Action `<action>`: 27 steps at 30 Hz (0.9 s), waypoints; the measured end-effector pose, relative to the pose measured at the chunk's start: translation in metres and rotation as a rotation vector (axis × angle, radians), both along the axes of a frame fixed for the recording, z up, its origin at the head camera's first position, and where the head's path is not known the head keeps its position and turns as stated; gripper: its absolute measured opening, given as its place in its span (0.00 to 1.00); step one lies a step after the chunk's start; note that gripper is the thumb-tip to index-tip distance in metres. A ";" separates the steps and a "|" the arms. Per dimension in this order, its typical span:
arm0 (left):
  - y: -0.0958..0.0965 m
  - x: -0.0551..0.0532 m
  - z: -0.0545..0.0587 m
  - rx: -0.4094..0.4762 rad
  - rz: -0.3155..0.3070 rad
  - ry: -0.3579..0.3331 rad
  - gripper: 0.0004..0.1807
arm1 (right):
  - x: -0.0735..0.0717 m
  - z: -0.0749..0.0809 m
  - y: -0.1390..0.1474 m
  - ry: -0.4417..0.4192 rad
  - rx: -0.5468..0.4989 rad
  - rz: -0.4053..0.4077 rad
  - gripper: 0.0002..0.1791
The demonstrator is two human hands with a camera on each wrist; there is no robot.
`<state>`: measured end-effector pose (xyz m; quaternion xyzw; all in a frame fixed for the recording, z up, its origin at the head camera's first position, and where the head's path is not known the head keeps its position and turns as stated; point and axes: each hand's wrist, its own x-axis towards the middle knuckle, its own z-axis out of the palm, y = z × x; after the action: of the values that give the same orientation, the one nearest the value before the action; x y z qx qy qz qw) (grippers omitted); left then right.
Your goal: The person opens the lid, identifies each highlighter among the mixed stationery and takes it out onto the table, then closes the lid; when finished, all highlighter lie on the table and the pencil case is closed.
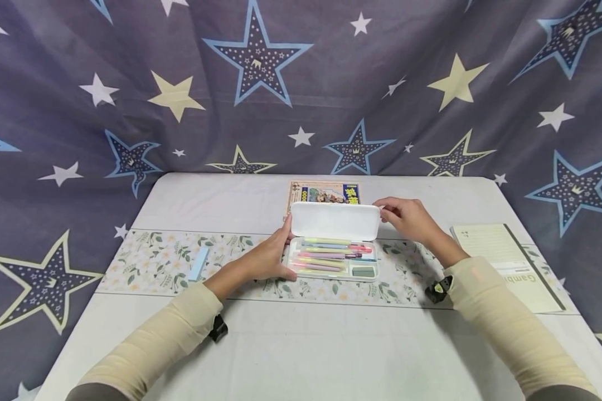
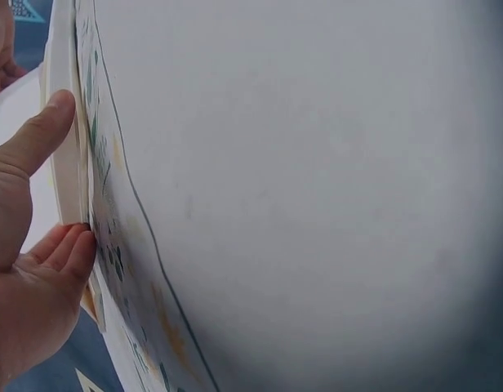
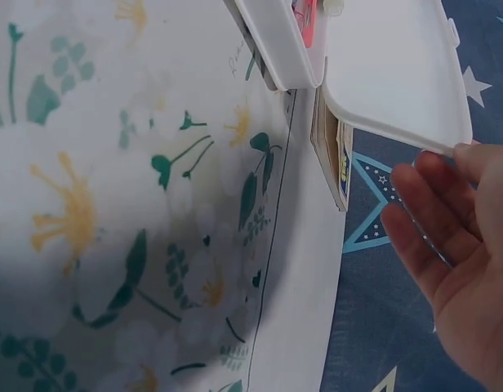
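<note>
A white pencil case [image 1: 335, 277] lies with its lid [image 1: 335, 221] raised on a floral strip of the table. Pens and highlighters [image 1: 326, 256] in pastel colours fill it, beside a dark green eraser-like block [image 1: 363, 272] in a small compartment. My left hand [image 1: 268, 257] grips the case's left end, thumb at the front and fingers behind; the left wrist view shows the thumb and fingertips on its edge. With thumb and index finger, my right hand [image 1: 406, 216] pinches the lid's upper right corner, and its other fingers [image 3: 427, 196] spread loosely below.
Behind the lid lies a colourful printed book [image 1: 326, 192], partly covered. A light blue strip-shaped object [image 1: 198, 263] rests on the left. To the right is a notebook [image 1: 511, 267] with lined pages. A star-patterned curtain [image 1: 301, 111] hangs beyond the table.
</note>
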<state>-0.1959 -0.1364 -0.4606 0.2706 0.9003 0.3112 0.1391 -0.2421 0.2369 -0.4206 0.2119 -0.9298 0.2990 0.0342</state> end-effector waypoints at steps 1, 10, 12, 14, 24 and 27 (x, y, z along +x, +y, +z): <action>0.000 0.000 0.000 -0.004 0.001 0.003 0.85 | -0.001 0.000 0.000 0.001 -0.001 0.000 0.14; -0.001 0.001 0.001 -0.034 0.003 0.022 0.84 | -0.002 -0.003 -0.001 -0.011 0.001 -0.035 0.14; -0.001 0.001 0.001 -0.052 0.001 0.025 0.84 | -0.001 -0.003 -0.002 -0.007 0.006 -0.040 0.14; -0.001 0.000 0.002 -0.068 0.000 0.026 0.84 | 0.000 -0.003 -0.003 0.005 0.014 -0.048 0.15; 0.001 0.000 0.006 -0.091 0.013 -0.008 0.84 | 0.021 -0.001 -0.023 0.262 0.050 0.035 0.11; 0.001 0.000 0.008 -0.089 0.016 -0.003 0.84 | 0.027 -0.005 -0.034 0.258 0.090 0.138 0.11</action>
<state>-0.1957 -0.1354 -0.4529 0.2566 0.9153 0.2721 0.1498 -0.2150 0.2032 -0.4258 0.3130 -0.9135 0.2289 0.1232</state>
